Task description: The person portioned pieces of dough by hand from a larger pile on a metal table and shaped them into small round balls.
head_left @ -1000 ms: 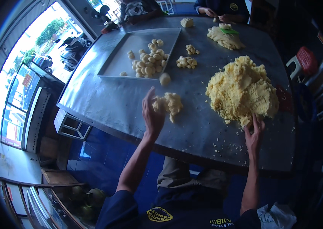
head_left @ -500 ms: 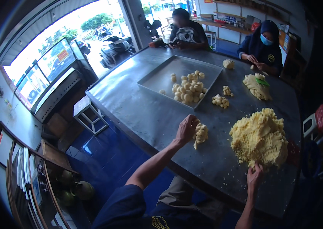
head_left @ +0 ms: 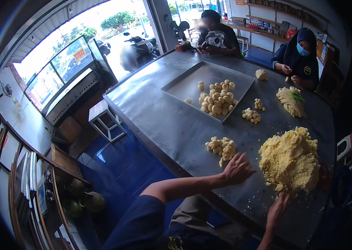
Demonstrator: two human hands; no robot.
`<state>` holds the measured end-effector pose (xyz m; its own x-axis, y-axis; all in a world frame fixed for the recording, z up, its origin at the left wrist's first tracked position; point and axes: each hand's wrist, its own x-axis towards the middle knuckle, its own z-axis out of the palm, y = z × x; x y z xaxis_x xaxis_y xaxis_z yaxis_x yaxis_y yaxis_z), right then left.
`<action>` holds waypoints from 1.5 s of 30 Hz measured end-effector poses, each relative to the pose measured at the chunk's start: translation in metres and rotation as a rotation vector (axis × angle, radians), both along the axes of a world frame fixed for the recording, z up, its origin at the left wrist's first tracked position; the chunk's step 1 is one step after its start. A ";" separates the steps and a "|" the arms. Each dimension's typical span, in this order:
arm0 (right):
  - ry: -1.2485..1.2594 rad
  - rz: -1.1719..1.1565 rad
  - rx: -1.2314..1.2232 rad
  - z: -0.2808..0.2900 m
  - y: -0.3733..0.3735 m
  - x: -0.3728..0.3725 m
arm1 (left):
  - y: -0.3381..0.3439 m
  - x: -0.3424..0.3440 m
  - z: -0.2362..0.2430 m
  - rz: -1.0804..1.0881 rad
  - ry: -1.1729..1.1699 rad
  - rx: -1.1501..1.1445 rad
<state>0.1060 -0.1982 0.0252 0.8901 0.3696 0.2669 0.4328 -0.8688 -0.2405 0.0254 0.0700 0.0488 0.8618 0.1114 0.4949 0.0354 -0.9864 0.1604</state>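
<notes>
On the metal table at right lies a big crumbly yellow dough mound [head_left: 290,156]. My right hand [head_left: 279,208] is at its near edge, its fingers bent and pressed together on the dough there; their tips are partly hidden. Between the mound and a heap of small dough lumps [head_left: 221,148] my left hand [head_left: 238,169] hangs over the table, somewhat smeared by motion. Its fingers reach out toward the mound, and nothing shows in them. The lumps sit just beyond its wrist, apart from it.
A square metal tray [head_left: 180,93] holds many round dough balls [head_left: 217,100]. Smaller lump groups [head_left: 251,116] and a smooth dough piece with a green scraper [head_left: 297,96] lie farther right. Two people sit at the far side; one handles dough. A white stool [head_left: 105,118] stands left.
My left hand has left the small lumps and swung right, toward the mound. My right hand stays at the mound's near edge, its fingers closer together. The whole view has shifted slightly.
</notes>
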 end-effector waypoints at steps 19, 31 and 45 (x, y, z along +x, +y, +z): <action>-0.094 0.318 0.126 0.003 -0.027 0.051 | 0.011 0.011 -0.045 -0.053 -0.127 0.253; 0.259 0.116 0.085 0.019 -0.032 -0.012 | -0.029 -0.062 -0.006 0.173 0.347 -0.148; 0.220 0.373 0.587 0.049 0.028 -0.036 | -0.065 -0.020 -0.005 0.125 0.183 -1.317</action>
<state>0.0701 -0.1700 0.0741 0.7889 0.5098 0.3432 0.5626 -0.3743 -0.7372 0.0058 0.0051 0.0437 0.8530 0.4959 -0.1628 0.2367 -0.0896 0.9675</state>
